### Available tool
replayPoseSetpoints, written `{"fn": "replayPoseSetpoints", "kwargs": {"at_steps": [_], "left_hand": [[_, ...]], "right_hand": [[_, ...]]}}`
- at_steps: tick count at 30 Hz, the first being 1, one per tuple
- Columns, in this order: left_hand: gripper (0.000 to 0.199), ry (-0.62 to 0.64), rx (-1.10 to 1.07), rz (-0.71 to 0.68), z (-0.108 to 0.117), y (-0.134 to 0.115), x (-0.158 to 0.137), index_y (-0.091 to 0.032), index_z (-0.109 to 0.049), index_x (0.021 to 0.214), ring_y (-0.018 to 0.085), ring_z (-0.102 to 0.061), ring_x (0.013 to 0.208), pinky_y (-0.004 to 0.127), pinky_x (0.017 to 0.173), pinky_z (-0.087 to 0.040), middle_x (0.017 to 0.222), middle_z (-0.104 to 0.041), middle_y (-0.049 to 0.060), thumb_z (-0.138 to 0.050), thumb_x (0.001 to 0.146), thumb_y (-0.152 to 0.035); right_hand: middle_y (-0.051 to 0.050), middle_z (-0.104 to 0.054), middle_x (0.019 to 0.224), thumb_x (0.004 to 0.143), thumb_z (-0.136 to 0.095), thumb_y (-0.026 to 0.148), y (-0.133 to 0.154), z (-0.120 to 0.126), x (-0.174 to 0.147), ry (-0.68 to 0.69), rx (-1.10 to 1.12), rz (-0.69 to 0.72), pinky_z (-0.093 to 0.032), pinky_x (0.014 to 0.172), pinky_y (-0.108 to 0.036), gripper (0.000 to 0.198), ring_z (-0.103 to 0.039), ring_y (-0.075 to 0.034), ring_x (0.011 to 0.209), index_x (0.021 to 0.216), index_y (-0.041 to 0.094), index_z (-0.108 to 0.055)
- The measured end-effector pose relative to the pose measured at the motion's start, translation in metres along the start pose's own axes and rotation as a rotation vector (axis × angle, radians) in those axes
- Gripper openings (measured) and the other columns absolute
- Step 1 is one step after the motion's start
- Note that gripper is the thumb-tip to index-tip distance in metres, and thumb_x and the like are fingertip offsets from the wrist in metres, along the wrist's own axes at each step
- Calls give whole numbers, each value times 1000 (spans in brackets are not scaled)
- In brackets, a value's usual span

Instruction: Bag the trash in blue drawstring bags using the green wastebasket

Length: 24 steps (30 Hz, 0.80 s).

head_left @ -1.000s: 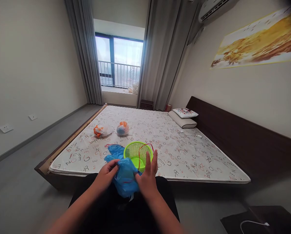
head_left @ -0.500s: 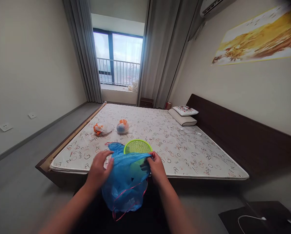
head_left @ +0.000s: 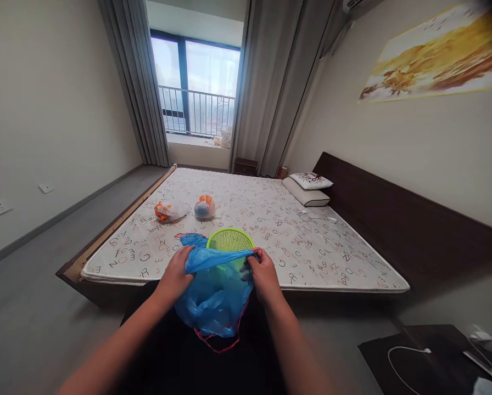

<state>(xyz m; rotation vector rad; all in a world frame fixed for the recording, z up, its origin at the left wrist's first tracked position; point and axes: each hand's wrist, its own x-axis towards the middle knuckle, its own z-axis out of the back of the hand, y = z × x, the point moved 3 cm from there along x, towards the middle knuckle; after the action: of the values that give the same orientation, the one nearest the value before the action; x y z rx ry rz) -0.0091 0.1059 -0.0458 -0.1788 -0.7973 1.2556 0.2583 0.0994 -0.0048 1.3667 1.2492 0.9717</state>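
Observation:
A thin blue plastic bag [head_left: 213,302] with a red drawstring hangs stretched between my hands above my lap. My left hand [head_left: 179,272] is closed on the left end of its gathered top edge. At the right end, my right hand [head_left: 264,272] pinches the edge beside a loop of the red string. Behind the bag, a lime-green mesh basket [head_left: 230,238] stands on the mattress, its lower part hidden. More crumpled blue plastic [head_left: 194,240] with a red string lies just left of the basket; whether it joins the bag I cannot tell.
On the letter-print mattress [head_left: 312,258] lie two clear bags with orange parts, one on the left [head_left: 169,211] and a rounder one [head_left: 205,207]. Pillows [head_left: 307,189] rest by the dark headboard [head_left: 394,219]. A black low surface [head_left: 427,356] with a white cable is at lower right.
My left hand has closed on the bag's edge, and the top is now pulled into a narrow band. The bag's bottom and the red string have risen a little. The view has tilted slightly down.

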Motion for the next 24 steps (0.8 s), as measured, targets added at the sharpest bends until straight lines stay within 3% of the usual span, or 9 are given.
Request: {"fn": "replayPoseSetpoints", "kwargs": {"at_steps": [3,5,7,9,11,14,19,22,24], "left_hand": [[54,-101,36,-207,19,-48,-16,-22,-56,136,36,-44,142,57,117,-37,147,-53,15,-66,83,-20],[25,-76,-20,-348,20,-88,-32,-22,-64,113,30,-60,120,49,108,-44,121,-67,11,-65,88,-24],[18,142,-67,-361,8,-117,-46,-21,-64,100,26,-65,96,41,89,-51,101,-70,9,-67,88,-34],[36,396,-79,-221,-10,-131,-56,-21,-63,104,27,-66,90,38,79,-51,101,-71,9,-75,82,-47],[48,570,-104,-30,-28,-131,-61,-21,-60,113,29,-68,94,37,78,-50,107,-72,10,-77,78,-48],[31,624,-213,129,-41,-116,-58,-21,-58,118,25,-70,97,35,82,-49,105,-74,7,-62,89,-31],[23,504,-339,162,-27,-91,-40,-22,-64,109,20,-68,86,32,80,-50,100,-73,5,-48,96,-33],[30,575,-376,162,-27,-94,-42,-22,-65,106,22,-67,83,33,76,-50,94,-73,5,-57,92,-47],[43,600,-369,168,-35,-100,-49,-22,-65,112,28,-69,95,36,82,-50,108,-73,10,-70,82,-52]], "right_hand": [[4,-57,70,74,-70,35,-6,-3,0,-66,56,-10,-45,51,-19,20,-52,-9,58,83,20,-58],[4,-57,71,75,-70,36,-9,-10,-3,-71,125,-71,-47,50,-20,22,-53,-10,59,85,22,-56],[4,-58,72,76,-69,37,-9,-17,-5,-66,206,-103,-49,52,-21,23,-55,-11,60,87,23,-53],[4,-60,74,76,-69,35,-7,-21,-7,-80,265,-63,-51,58,-22,23,-57,-11,63,87,23,-52],[4,-61,75,76,-68,33,-5,-22,-7,-97,290,-12,-52,63,-22,21,-57,-11,66,85,23,-52],[3,-62,75,78,-67,37,-7,-17,-3,-96,214,0,-51,63,-23,20,-58,-12,67,86,22,-55],[2,-62,75,80,-66,44,-14,-2,5,-139,40,-35,-49,57,-23,25,-58,-13,65,91,22,-59],[1,-67,80,80,-65,45,-13,-8,3,-122,177,-17,-52,63,-26,25,-63,-15,70,92,24,-57],[-1,-69,82,78,-65,45,-12,-18,-2,-99,305,-54,-54,65,-29,26,-67,-18,75,90,24,-55]]}}
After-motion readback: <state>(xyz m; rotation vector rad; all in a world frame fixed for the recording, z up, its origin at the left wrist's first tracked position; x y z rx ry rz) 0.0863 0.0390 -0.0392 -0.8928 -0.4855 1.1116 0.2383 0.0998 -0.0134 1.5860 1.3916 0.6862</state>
